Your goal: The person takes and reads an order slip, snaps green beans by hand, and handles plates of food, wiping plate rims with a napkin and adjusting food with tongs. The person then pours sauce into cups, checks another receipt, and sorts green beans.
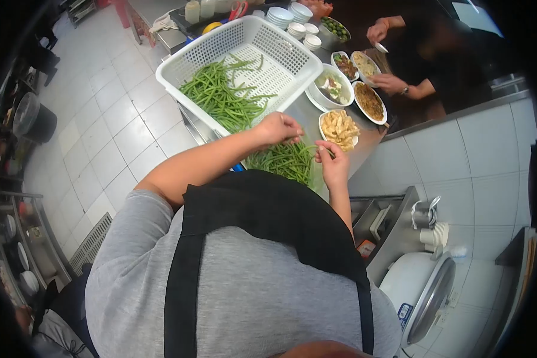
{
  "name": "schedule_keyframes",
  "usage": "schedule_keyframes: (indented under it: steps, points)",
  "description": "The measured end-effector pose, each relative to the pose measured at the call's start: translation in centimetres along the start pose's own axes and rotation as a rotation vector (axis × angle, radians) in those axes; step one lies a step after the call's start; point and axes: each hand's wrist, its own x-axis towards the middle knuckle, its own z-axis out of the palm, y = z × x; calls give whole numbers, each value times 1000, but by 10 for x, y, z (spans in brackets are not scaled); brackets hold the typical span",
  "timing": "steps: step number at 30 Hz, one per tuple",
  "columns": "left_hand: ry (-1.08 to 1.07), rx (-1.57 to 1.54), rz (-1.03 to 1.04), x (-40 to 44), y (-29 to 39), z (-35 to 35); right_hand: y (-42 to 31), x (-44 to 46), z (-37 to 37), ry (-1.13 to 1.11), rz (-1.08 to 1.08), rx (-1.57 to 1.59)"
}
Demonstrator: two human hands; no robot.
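Note:
My left hand is closed in a pinch above a pile of green beans on the steel counter; what is between its fingertips is too small to make out. Just to its right, my right hand pinches a single green bean, which points toward the left hand. Beyond my left hand stands a white perforated plastic basket, with more green beans heaped in its left and near part.
Right of the basket are a dish of pale yellow strips, a bowl of food in liquid and an oval brown dish. Stacked white bowls stand behind. Across the counter, another person's hand touches a dish. A large white cooker sits lower right.

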Motion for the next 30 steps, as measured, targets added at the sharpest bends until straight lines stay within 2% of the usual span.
schedule_keyframes:
  steps: [1, 4, 5, 7, 10, 13, 16, 19, 21, 22, 23, 24, 26, 27, 28, 30]
  points:
    - [-42, -45, -19, 1, 3, -1, -7, -3, -2, 7, -19, -2]
    - [-61, 221, -3, -1, 16, 1, -28, -2, 1, 46, -346, -330]
    - [-44, 244, 1, 0, 15, 3, -33, -3, 5, 48, -382, -329]
    - [-13, 510, 105, -5, 16, 7, -40, -5, 12, 53, -453, -326]
    - [13, 863, 203, -18, 29, 15, -33, -1, 11, -10, -681, -513]
    - [22, 1043, 306, -26, 29, 17, -27, -5, 9, -151, -678, -606]
    - [27, 1128, 449, -33, 23, 19, -23, -13, 16, -178, -448, -417]
    - [40, 1182, 553, -44, 20, 26, 12, -10, 26, -208, 160, 364]
    - [15, 1233, 591, -51, 22, 29, 14, -13, 24, -103, 238, 649]
    - [76, 1299, 613, -50, 22, 25, 13, -15, 23, -46, 277, 792]
    - [137, 1364, 635, -46, 23, 15, 10, -15, 22, 51, 220, 761]
    - [199, 1428, 658, -40, 25, 3, 12, -14, 17, 46, 164, 601]
    - [298, 1560, 413, -26, 43, -45, 18, -7, 2, 35, 53, 279]
    - [337, 1698, 342, -20, 51, -67, 25, 2, -1, 70, -78, 101]
    - [377, 1833, 267, -18, 55, -78, 28, 5, -3, 67, -83, 25]
    - [363, 1699, 377, -14, 41, -70, 30, 6, -6, 61, -92, -127]
